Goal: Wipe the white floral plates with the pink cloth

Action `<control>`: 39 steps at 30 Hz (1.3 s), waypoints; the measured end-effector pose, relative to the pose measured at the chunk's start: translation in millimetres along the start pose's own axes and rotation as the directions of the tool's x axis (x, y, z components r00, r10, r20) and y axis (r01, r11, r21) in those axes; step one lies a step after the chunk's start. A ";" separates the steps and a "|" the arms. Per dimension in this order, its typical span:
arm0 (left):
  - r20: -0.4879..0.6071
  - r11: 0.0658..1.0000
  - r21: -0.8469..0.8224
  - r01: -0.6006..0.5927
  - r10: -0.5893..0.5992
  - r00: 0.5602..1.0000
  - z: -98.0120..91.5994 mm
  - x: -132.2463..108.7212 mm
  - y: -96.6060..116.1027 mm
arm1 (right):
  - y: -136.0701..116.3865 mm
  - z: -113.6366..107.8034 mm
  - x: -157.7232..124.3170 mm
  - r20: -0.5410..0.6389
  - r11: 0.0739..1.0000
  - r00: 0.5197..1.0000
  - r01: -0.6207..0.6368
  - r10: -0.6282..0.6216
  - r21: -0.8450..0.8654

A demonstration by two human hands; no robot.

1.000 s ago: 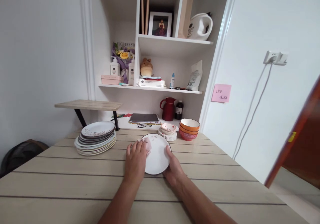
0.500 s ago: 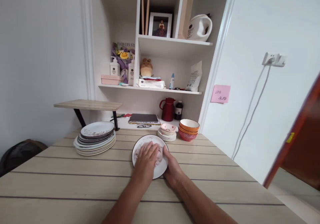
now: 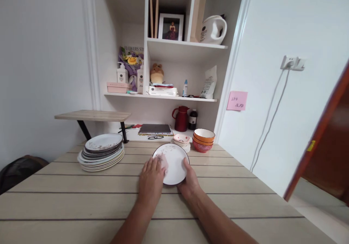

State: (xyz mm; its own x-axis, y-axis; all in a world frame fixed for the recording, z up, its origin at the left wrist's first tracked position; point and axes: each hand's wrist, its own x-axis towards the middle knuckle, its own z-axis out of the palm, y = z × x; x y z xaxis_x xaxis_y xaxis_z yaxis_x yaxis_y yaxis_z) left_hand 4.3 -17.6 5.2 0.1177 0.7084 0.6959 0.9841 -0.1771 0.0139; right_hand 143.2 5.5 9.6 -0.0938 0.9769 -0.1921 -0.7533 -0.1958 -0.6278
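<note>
A white plate (image 3: 174, 162) with a dark rim and a small flower pattern is tipped up on the wooden table (image 3: 81, 196), its face toward me. My left hand (image 3: 151, 180) presses a small pink cloth (image 3: 163, 161) against the plate's left part, fingers closed over the cloth. My right hand (image 3: 189, 181) grips the plate's lower right rim and holds it at a tilt.
A stack of plates (image 3: 101, 151) lies at the left of the table. Behind the tipped plate are small stacked dishes (image 3: 181, 140) and orange bowls (image 3: 203, 139). A red jug (image 3: 180, 118), a dark tablet (image 3: 155, 129) and shelves stand at the back.
My left hand and the cloth slid from the plate's middle back to its left part. The plate now stands tilted more upright, and the view shifted slightly.
</note>
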 end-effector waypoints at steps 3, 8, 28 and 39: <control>-0.001 0.997 -0.052 -0.063 0.063 0.998 3.0 -4.3 9.3 | -3.2 -1.9 1.6 0.025 0.999 1.000 0.002 -0.003 0.032; 0.048 0.977 -0.180 -0.116 0.126 0.991 2.7 -5.1 8.8 | -5.4 -2.9 0.2 0.036 0.998 0.999 -0.038 0.040 -0.052; -0.059 0.993 -0.009 0.114 -0.115 0.992 -6.4 6.3 -22.2 | 2.6 15.8 -23.2 -0.060 0.953 0.992 -0.121 0.108 -0.278; -0.070 0.973 0.144 0.182 -0.173 0.982 -19.4 4.6 -1.9 | 8.1 15.8 -25.4 0.032 0.949 0.991 -0.117 0.132 -0.291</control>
State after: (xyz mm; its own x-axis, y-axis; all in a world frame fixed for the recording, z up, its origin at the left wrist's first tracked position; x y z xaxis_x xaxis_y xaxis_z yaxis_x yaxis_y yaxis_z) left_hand 0.4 -27.3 22.3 -0.0643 0.6789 0.7314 0.9978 0.0549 0.0367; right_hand 129.2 -19.5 21.3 -0.2128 0.9449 -0.2488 -0.5147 -0.3249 -0.7935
